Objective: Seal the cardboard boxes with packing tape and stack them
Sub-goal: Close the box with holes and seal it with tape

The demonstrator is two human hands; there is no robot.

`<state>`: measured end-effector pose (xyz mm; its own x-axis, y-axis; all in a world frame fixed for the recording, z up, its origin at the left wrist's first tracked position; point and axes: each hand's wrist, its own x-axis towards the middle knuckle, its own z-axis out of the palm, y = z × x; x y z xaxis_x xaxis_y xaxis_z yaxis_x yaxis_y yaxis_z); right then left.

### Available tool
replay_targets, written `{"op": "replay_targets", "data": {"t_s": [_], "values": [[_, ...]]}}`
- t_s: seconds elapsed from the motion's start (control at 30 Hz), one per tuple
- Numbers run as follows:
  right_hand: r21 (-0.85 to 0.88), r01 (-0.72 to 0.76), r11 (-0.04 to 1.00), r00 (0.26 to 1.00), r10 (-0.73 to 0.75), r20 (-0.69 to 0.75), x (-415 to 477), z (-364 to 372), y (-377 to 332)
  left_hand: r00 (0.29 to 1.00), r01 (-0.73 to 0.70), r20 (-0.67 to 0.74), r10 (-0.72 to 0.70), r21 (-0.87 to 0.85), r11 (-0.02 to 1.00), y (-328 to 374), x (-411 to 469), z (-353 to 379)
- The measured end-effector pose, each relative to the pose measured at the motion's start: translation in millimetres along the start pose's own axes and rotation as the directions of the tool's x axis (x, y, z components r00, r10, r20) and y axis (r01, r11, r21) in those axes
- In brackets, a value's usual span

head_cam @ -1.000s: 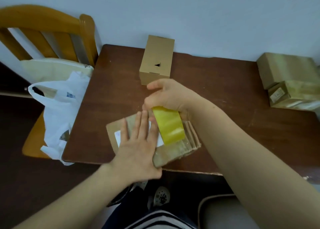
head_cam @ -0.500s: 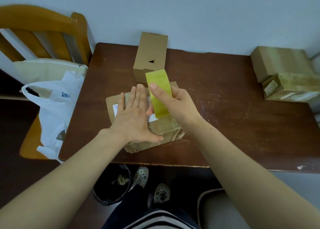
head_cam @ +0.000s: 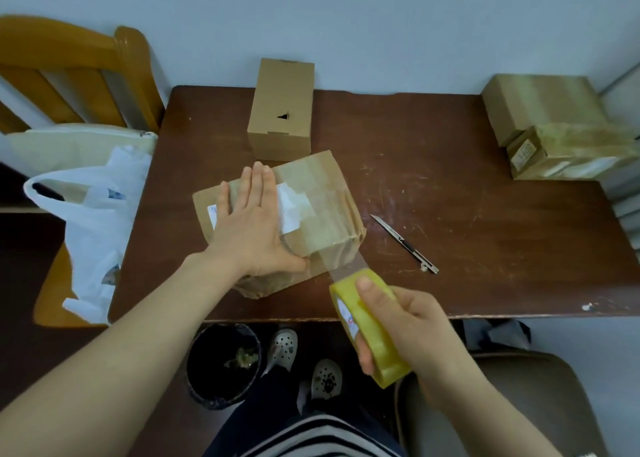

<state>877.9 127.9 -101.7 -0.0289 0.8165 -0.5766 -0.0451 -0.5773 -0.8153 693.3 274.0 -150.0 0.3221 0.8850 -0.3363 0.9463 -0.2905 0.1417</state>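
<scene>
A cardboard box (head_cam: pixel 322 207) with a white label lies near the front of the brown table (head_cam: pixel 485 235). My left hand (head_cam: pixel 252 221) presses flat on its top, fingers straight. My right hand (head_cam: pixel 408 328) grips a yellow roll of packing tape (head_cam: pixel 367 328) beyond the table's front edge. A clear strip of tape (head_cam: pixel 343 266) runs taut from the roll up over the box's near right corner and across its top.
A utility knife (head_cam: pixel 405 244) lies right of the box. A plain cardboard box (head_cam: pixel 282 110) sits at the back, two taped boxes (head_cam: pixel 554 127) at the far right. A wooden chair (head_cam: pixel 76 86) with a white plastic bag (head_cam: pixel 93 221) stands left; a black bin (head_cam: pixel 223 363) sits under the table.
My right hand has pulled the tape roll from above the box's top toward me, past the table's front edge, drawing tape across the box. My left hand stays flat on the box.
</scene>
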Motion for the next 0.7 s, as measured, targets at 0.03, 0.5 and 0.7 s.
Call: {"op": "replay_targets", "data": {"t_s": [0.03, 0.5, 0.7], "values": [[-0.012, -0.019, 1.000, 1.000, 0.018, -0.021, 4, 0, 8, 1.000, -0.002, 0.000, 0.002, 0.002, 1.000, 0, 0, 0], [-0.253, -0.275, 0.927, 0.961, 0.256, -0.108, 90, -2, 53, 0.997, 0.042, 0.078, -0.029, -0.181, 0.983, 21, 15, -24], [-0.204, -0.289, 0.935, 0.956, 0.274, -0.102, 107, 3, 49, 0.978, -0.018, -0.207, 0.014, -0.016, 1.000, 58, 46, 1]]}}
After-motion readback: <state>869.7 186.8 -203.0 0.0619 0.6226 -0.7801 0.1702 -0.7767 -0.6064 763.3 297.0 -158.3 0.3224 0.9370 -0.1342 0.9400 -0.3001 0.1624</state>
